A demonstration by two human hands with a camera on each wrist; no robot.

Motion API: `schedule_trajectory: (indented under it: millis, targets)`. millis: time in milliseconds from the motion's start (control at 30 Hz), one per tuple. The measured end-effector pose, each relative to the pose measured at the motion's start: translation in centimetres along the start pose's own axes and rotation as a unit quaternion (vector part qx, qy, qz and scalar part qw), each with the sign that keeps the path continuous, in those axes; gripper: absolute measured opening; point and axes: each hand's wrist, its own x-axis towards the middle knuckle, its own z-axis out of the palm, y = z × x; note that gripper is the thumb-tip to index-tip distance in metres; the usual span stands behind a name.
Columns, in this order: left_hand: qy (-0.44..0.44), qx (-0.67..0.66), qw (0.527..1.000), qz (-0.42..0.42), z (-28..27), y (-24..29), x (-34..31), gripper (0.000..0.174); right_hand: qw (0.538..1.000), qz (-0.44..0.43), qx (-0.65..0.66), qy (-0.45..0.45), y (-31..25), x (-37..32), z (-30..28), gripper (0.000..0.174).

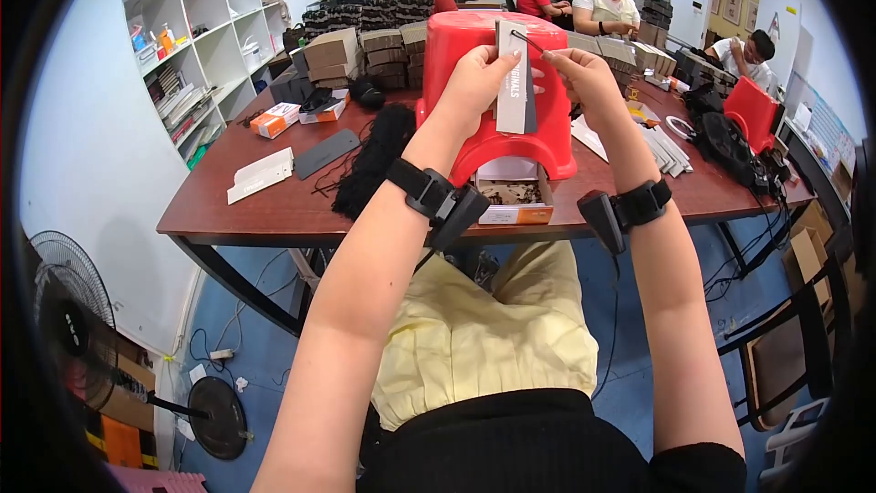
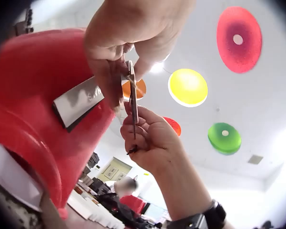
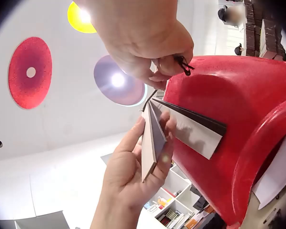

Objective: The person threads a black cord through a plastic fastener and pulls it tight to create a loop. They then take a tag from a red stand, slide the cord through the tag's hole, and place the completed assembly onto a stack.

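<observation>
Upright above the red stool [image 1: 456, 41] stands a set of long card tags, white [image 1: 513, 82] and dark grey, with printed letters. The left hand [image 1: 479, 82] pinches the tags near their top, thumb in front. From the right, the right hand [image 1: 584, 78] pinches a thin black cord [image 1: 527, 39] that runs to the tags' top end. In the right wrist view the tags [image 3: 150, 143] fan apart in the left hand [image 3: 128, 176], and a black cord loop [image 3: 185, 66] sticks out of the right hand [image 3: 152, 52].
On the table [image 1: 210, 192] are a bundle of black cords [image 1: 379, 160], loose white tags [image 1: 260, 175], a dark tag [image 1: 327, 153] and small boxes [image 1: 276, 120]. An open box [image 1: 516, 205] lies under the stool. Stacks of tags stand behind; several people sit beyond.
</observation>
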Motion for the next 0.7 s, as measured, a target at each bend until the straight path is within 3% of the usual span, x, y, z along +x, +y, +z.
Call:
schedule_trajectory:
  millis: [200,433,600,700]
  targets:
    - [-0.033,0.049,0.989,0.138,-0.4,-0.6,0.8,0.032,0.999,0.017,0.023,-0.031,0.0,-0.6,-0.2,0.016]
    - [-0.082,0.096,0.981,0.15,-1.6,0.2,0.5,0.032,0.995,0.026,0.065,-0.077,0.0,-0.7,-0.6,0.015]
    - [-0.112,0.008,0.992,0.059,-2.3,0.6,1.1,0.025,0.998,0.002,0.011,-0.057,0.0,-0.6,0.1,0.015]
    - [-0.085,-0.001,0.995,0.048,-2.2,0.4,1.4,0.021,0.997,-0.012,-0.008,-0.076,0.6,0.0,0.3,0.014]
